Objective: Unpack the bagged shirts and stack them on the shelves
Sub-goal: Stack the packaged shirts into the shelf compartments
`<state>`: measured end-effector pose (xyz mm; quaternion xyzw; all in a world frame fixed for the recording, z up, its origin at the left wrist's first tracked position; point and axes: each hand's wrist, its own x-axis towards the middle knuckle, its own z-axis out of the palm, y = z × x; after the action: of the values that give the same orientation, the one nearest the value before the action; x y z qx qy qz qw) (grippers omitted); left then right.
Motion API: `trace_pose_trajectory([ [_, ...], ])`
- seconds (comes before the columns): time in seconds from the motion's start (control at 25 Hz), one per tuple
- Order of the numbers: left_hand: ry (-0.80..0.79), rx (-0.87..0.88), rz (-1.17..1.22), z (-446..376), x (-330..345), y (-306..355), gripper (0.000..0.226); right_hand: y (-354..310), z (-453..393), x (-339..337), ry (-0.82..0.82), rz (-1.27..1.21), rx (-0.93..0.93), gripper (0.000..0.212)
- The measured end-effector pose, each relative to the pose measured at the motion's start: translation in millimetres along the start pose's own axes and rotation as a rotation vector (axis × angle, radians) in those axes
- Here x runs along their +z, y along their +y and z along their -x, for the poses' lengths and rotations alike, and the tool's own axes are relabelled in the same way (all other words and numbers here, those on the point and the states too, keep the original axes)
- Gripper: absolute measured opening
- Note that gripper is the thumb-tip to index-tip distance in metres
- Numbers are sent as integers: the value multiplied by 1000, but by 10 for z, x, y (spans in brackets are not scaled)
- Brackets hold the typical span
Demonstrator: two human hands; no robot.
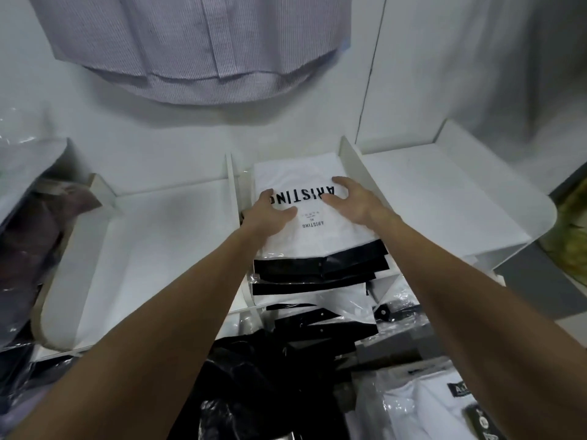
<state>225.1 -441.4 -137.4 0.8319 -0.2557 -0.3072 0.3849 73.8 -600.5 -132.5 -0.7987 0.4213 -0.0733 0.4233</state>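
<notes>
The stack [320, 271] under the top shirt [313, 230] looks uneven, its black edges fanned toward five o'clock, so a push from either side could skew it further or slide the slick wrapped packs forward off the shelf [444, 198]. The top shirt, white with large black lettering, lies in the middle bay between two upright dividers, at twelve o'clock from the person. The left hand [268, 211] rests on its nine o'clock edge, fingers spread and relaxed, thumb lying across the fabric near the lettering. The right hand [347, 198] sits at its two o'clock corner, fingers arched down onto the surface; it seems to press rather than grip, though the fingertips are hard to read. Neither hand encloses anything. More bagged shirts [422, 404] wait at five o'clock, low in view, well apart from both hands.
</notes>
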Motion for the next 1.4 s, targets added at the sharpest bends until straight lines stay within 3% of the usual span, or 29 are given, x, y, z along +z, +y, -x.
trace_pose_trajectory([
  [0.2, 47, -52, -100, 20, 167, -54, 79, 7, -88, 25, -19, 147, 76, 67],
  [0.32, 20, -99, -268, 120, 161, -8, 77, -145, 82, 58, 123, 492, 112, 67],
  [0.4, 3, -108, -260, 334, 144, 27, 75, -231, 336, 102, 238, 561, 46, 64],
  [0.56, 171, 200, -67, 1072, 138, -71, 61, -323, 1133, 291, 413, 9, -169, 40],
  [0.64, 292, 321, 102, 1541, 166, -252, 44, -312, 1690, 546, 369, -249, -170, 26],
  [0.72, 331, 310, 251, 2071, 266, -549, 26, -180, 2308, 906, 255, -390, -110, 17],
  [0.84, 305, 170, 362, 2807, 355, -1130, 14, 97, 3231, 1428, 87, -449, 37, 28],
  [0.92, 184, 76, 211, 3086, 373, -1492, 18, 312, 3727, 1682, 44, -376, 123, 28],
  [1.0, -34, 25, -81, 3313, 312, -1746, 28, 491, 4177, 1821, 59, -277, 165, 19],
  [1.08, -248, -51, -441, 3433, 182, -1820, 61, 668, 4442, 1902, 64, -224, 227, 21],
  [1.2, -408, -135, -651, 3384, -87, -1802, 106, 775, 4536, 2006, -56, -102, 292, 65],
  [1.28, -487, -98, -730, 3332, -185, -1808, 115, 763, 4521, 2049, -126, -28, 307, 81],
  [1.4, -540, -24, -828, 3375, -152, -1940, 118, 708, 4595, 2086, -148, 8, 293, 89],
])
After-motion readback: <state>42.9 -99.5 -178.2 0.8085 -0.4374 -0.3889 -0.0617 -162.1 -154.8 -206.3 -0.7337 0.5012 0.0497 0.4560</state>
